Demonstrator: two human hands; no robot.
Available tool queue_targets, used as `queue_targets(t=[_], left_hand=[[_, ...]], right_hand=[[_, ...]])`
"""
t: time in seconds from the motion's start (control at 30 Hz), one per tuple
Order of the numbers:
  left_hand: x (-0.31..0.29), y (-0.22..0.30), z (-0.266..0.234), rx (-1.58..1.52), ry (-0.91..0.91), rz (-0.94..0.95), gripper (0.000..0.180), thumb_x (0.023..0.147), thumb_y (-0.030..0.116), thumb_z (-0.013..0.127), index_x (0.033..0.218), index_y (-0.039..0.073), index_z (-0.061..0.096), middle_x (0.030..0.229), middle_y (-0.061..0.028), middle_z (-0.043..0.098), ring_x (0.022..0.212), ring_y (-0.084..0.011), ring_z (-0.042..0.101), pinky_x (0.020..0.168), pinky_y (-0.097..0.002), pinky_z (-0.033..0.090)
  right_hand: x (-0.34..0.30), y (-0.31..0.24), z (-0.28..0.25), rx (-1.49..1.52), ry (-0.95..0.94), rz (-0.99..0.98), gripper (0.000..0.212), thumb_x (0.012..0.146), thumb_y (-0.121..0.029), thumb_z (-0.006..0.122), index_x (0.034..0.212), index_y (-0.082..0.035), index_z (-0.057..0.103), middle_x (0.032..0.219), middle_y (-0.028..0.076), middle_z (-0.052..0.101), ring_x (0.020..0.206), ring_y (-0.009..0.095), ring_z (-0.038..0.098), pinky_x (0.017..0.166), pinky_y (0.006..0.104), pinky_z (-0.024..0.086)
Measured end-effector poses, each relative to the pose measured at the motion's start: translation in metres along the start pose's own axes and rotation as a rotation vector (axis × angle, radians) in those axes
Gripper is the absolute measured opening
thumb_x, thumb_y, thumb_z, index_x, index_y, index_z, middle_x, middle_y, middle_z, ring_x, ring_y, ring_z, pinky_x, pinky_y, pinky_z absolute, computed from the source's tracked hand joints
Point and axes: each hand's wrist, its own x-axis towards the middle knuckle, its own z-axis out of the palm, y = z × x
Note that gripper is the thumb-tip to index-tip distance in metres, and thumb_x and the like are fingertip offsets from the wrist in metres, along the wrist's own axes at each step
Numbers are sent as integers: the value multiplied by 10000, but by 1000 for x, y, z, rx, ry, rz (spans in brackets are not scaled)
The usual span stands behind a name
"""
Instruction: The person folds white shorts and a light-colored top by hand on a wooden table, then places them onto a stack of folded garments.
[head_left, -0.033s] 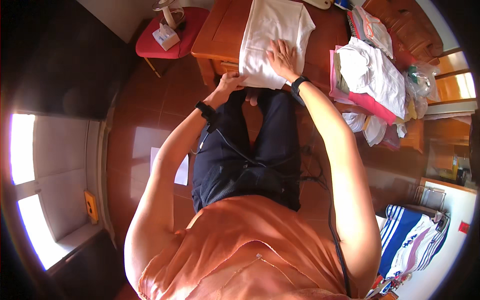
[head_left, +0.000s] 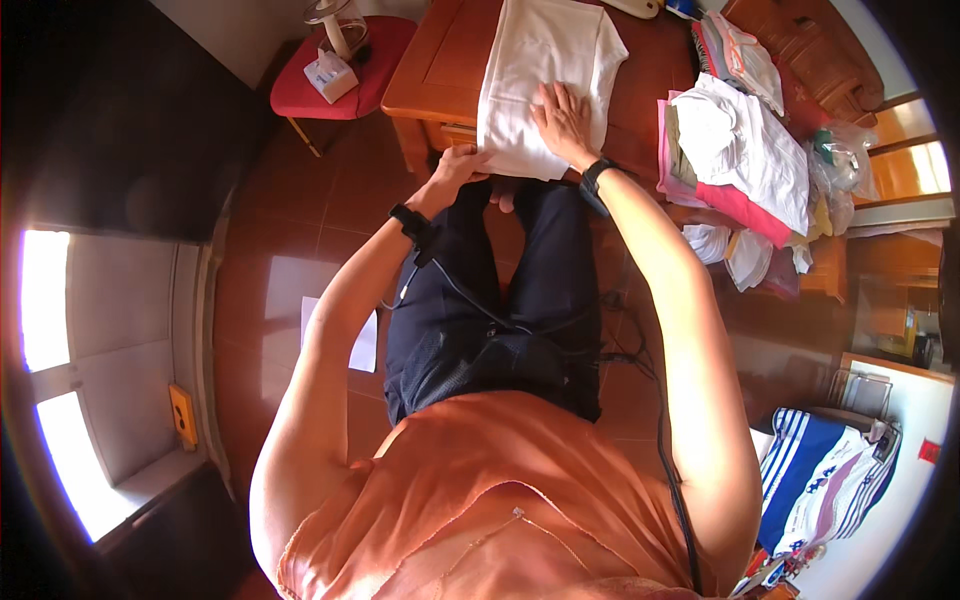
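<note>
A folded white garment [head_left: 520, 85] lies lengthwise on the wooden table [head_left: 430, 85], its near edge hanging at the table's front edge. My left hand [head_left: 458, 168] is closed at the garment's near left corner, fingers and thumb pinching the cloth. My right hand [head_left: 565, 122] rests flat on the cloth's right part, with fingers stretched out and nothing in them. Both wrists wear black bands.
To the right, a pile of clothes [head_left: 745, 150] sits by the table, with a clear plastic bag [head_left: 845, 165] beside it. At the far left stands a red chair [head_left: 385, 75] with a tissue box [head_left: 330, 77]. Dark cables [head_left: 630, 350] hang near my right leg.
</note>
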Motion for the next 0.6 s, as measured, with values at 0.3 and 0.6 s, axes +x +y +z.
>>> queue_targets(t=[0.3, 0.6], left_hand=[[1, 18, -21, -476, -287, -89, 287, 898, 80, 590, 1137, -76, 557, 1117, -142, 623, 1019, -231, 624, 908, -355, 535], [-6, 34, -11, -791, -275, -243, 294, 897, 28, 581, 1123, -138, 496, 1121, -193, 593, 1005, -274, 626, 921, -349, 544]], right_hand=[[-75, -21, -23, 292, 185, -168, 396, 912, -275, 558, 1254, -77, 543, 1377, 129, 438, 1289, 300, 388, 1095, 454, 258], [-131, -39, -25, 1355, 137, 731, 259, 972, -154, 464, 1176, -17, 546, 1092, 117, 604, 1032, 196, 587, 845, 336, 504]])
